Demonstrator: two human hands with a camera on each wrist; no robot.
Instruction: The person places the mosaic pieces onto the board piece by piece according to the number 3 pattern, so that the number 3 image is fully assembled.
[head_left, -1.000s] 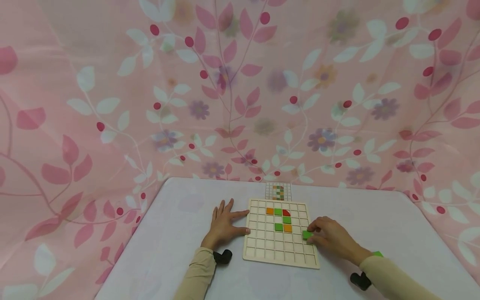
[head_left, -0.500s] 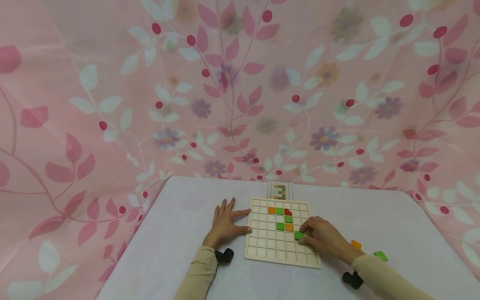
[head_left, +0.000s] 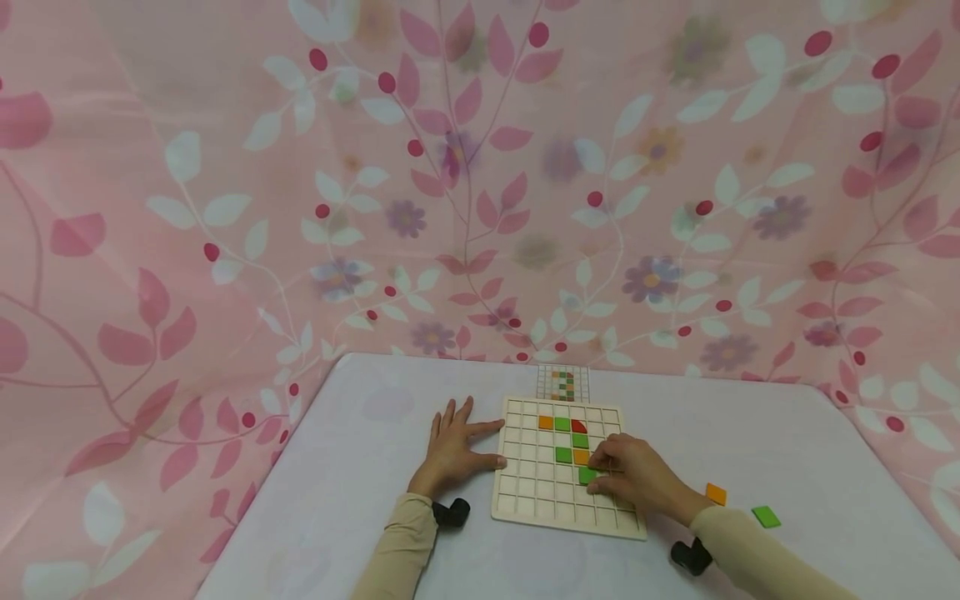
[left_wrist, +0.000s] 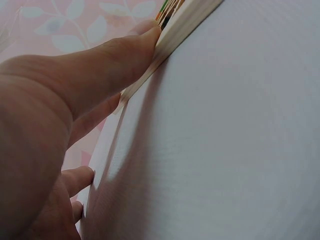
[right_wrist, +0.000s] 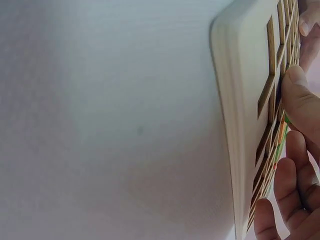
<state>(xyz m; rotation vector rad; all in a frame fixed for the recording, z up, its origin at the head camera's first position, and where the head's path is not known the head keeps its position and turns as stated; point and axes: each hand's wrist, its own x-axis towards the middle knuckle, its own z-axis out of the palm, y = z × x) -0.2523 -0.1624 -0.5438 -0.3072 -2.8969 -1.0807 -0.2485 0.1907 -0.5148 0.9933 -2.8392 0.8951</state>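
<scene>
A wooden grid board (head_left: 525, 506) lies on the table. Set in its cells are orange and green square tiles and a red tile (head_left: 578, 426) with one rounded corner. My left hand (head_left: 452, 452) has its fingers spread, with the thumb and index finger touching the board's left edge. Over the right part of the board, my right hand (head_left: 643, 477) pinches a green tile (head_left: 587, 476) just below an orange tile (head_left: 581, 457). Whether that green tile sits fully in its cell cannot be seen. In the right wrist view the fingers (right_wrist: 295, 187) mostly hide the tiles.
A pattern card (head_left: 564, 383) with a printed grid and coloured squares lies behind the board. A loose orange tile (head_left: 716, 494) and a loose green tile (head_left: 766, 517) rest on the white table (head_left: 360, 467) at right. A floral curtain (head_left: 480, 183) hangs behind.
My right hand has moved left across the board with the green tile, to the cell below the orange one. The loose tiles at right have come into view. My left hand has stayed at the edge.
</scene>
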